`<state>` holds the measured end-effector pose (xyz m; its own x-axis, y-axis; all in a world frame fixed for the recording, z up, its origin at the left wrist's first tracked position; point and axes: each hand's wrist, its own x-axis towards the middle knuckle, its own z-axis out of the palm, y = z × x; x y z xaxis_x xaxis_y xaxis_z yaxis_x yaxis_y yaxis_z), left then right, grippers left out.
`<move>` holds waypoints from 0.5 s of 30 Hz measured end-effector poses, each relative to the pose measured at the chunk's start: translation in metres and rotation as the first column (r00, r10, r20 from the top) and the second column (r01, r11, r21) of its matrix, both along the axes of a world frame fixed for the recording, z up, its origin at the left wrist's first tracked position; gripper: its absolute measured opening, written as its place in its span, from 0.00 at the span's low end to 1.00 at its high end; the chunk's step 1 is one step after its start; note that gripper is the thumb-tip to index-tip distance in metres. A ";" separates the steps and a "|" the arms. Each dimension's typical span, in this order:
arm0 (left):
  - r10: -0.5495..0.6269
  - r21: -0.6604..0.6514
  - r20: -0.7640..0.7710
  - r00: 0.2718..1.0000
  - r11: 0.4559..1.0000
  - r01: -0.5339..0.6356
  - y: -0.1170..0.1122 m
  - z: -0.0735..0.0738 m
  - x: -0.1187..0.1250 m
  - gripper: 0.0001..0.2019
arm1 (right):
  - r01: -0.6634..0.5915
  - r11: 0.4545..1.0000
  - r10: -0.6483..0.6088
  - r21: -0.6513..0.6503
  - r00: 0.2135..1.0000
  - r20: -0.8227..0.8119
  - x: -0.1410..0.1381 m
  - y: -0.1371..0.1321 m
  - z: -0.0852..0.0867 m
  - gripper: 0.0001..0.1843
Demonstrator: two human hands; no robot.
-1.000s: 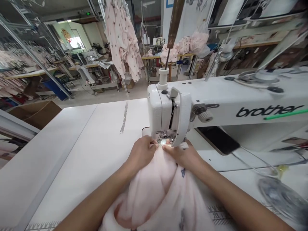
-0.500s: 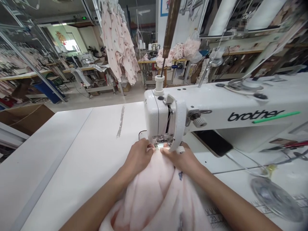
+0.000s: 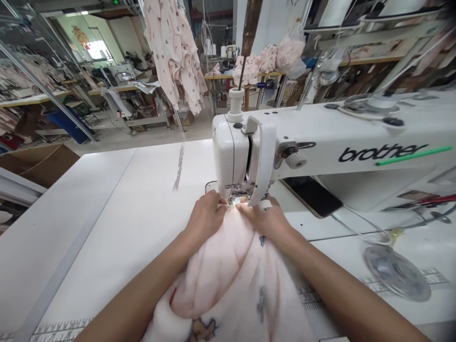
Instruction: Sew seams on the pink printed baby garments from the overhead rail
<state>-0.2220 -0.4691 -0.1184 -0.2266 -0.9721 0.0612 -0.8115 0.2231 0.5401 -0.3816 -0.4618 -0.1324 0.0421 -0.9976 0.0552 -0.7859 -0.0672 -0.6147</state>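
A bunched pale pink fleece fabric (image 3: pixel 228 270) with small printed figures lies on the white table (image 3: pixel 117 223) in front of me. Its far edge sits under the presser foot (image 3: pixel 238 198) of a white sewing machine (image 3: pixel 320 142). My left hand (image 3: pixel 206 218) pinches the fabric edge just left of the foot. On the other side, my right hand (image 3: pixel 265 219) presses the fabric down right of the foot, fingertips close to the needle area. The needle itself is hidden behind the machine head.
A dark phone (image 3: pixel 313 197) lies under the machine arm, with a clear round disc (image 3: pixel 395 271) and a cable to the right. Printed ruler marks run along the table's near edge. Pink garments (image 3: pixel 174 52) hang behind, among other work tables.
Both hands keep their hold at the presser foot. More of the pink fabric, with a brown print, shows at the bottom. The view has shifted slightly.
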 end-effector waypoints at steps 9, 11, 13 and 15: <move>0.011 -0.041 0.016 1.000 0.999 -0.010 -0.002 -0.002 -0.002 0.05 | 0.006 0.999 -0.009 -0.039 0.997 -0.074 0.001 -0.003 -0.006 0.12; 0.006 -0.050 0.025 1.000 0.999 -0.005 -0.003 -0.002 -0.002 0.05 | 0.003 0.999 -0.007 -0.046 0.995 -0.097 0.001 -0.003 -0.006 0.13; -0.003 -0.055 0.035 0.999 0.998 0.005 -0.003 -0.002 -0.001 0.06 | -0.003 0.999 -0.004 -0.055 0.992 -0.124 0.002 -0.004 -0.007 0.12; -0.010 -0.066 0.051 0.999 0.998 0.014 -0.003 -0.002 -0.001 0.06 | -0.009 0.998 -0.001 -0.066 0.989 -0.147 0.002 -0.005 -0.007 0.12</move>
